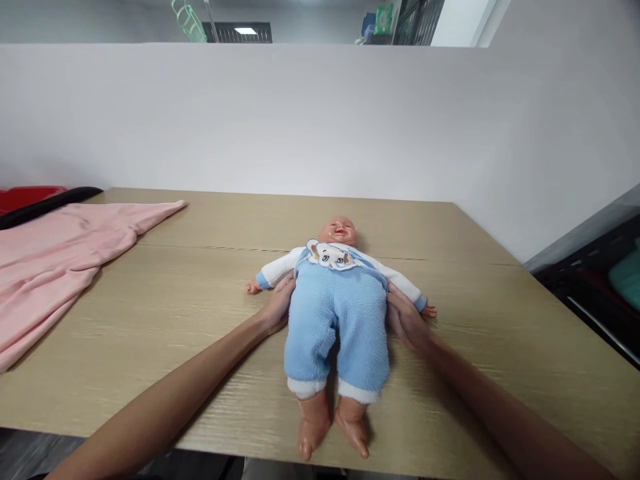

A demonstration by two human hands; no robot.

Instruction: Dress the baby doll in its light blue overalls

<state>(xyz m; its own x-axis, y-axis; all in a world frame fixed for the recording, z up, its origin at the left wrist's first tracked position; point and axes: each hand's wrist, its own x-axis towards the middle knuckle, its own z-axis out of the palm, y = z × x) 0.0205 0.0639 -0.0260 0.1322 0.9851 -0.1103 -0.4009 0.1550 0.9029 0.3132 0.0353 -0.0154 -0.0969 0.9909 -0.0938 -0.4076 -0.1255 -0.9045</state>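
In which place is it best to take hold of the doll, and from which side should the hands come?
Probably the torso, at its sides below the arms, one hand from each side. The doll lies on its back with arms spread, so both sides are reachable; the left hand and right hand touch there.

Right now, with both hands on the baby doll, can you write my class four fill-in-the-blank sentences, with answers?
1. The baby doll lies on its ____ on the wood-grain table.
2. The left hand and right hand touch opposite ____ of the baby doll.
3. The fleecy overalls are light ____.
4. From the person's viewpoint, the pink cloth lies to the baby doll's ____.

Missing words: back; sides; blue; left.
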